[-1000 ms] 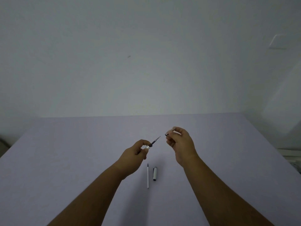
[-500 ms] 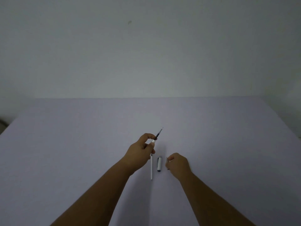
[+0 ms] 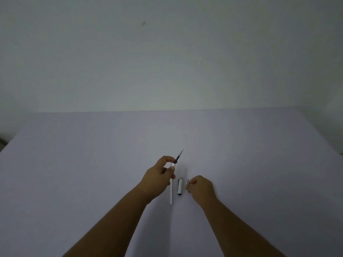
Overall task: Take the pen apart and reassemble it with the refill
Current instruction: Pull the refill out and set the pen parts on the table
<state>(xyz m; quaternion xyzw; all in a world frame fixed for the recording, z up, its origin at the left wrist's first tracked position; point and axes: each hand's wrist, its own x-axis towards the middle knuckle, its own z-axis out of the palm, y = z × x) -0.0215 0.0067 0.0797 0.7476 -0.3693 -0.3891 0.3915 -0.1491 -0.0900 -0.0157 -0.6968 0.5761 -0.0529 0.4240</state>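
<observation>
My left hand (image 3: 158, 176) grips a white pen barrel (image 3: 173, 165) above the table. A dark refill (image 3: 179, 156) sticks out of the barrel, its tip pointing up and to the right. A thin white spare refill (image 3: 171, 194) lies on the table, partly under that hand. Just right of it lies the white pen cap (image 3: 180, 186). My right hand (image 3: 201, 187) rests low on the table beside the cap, its fingers closed around a small pen tip piece (image 3: 188, 182) that is mostly hidden.
The table (image 3: 92, 173) is covered in a pale lilac sheet and runs back to a plain grey-white wall (image 3: 167, 62). A dark object shows past the table's left edge (image 3: 1, 141).
My right hand has come down from mid-air to the table, right of the cap, still with the small piece. My left hand has tipped the barrel a little more upright.
</observation>
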